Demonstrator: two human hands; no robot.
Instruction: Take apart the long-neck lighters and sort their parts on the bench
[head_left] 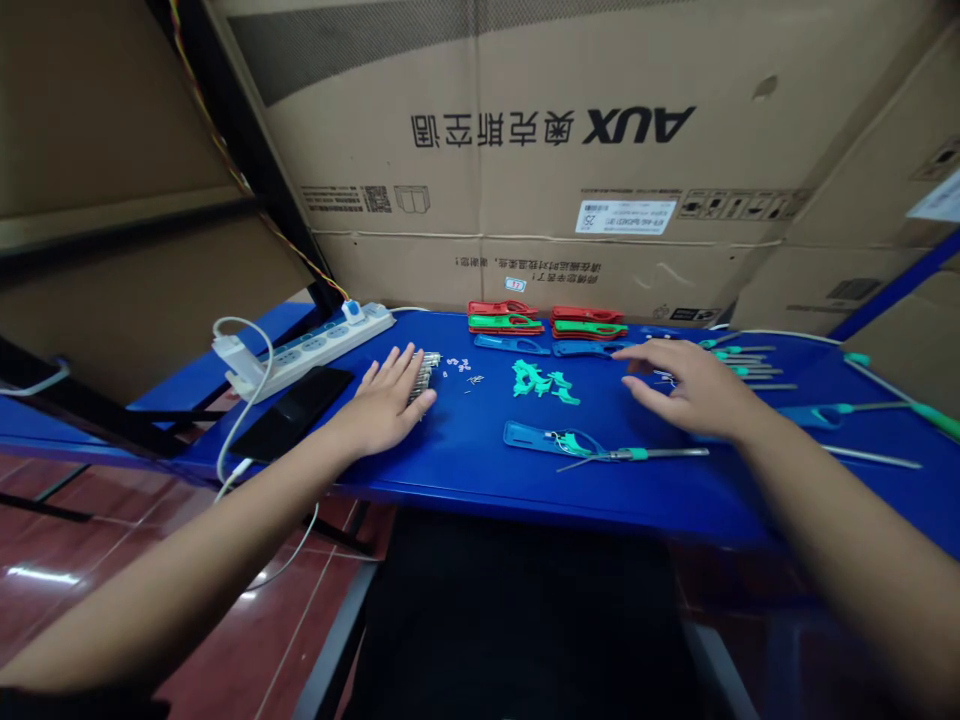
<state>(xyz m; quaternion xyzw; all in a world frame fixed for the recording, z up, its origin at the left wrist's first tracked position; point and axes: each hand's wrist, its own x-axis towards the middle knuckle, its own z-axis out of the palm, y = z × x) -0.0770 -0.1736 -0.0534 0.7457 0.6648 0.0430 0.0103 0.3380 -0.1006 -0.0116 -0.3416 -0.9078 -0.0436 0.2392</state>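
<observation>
My left hand lies flat with fingers spread over a row of small metallic cylindrical parts, partly covering them. To the right of it are tiny pinkish pieces and a pile of green plastic trigger-like pieces. My right hand hovers over the table, fingers apart and nothing visible in them, its fingertips near a blue plastic shell. Closer to me lies a blue utility lighter shell with a green piece and wire inside and a metal tube at its end.
Red and green shells lie in two stacks, left and right, by the cardboard. Several metal tubes lie beyond my right hand. A white power strip and a black phone are at left.
</observation>
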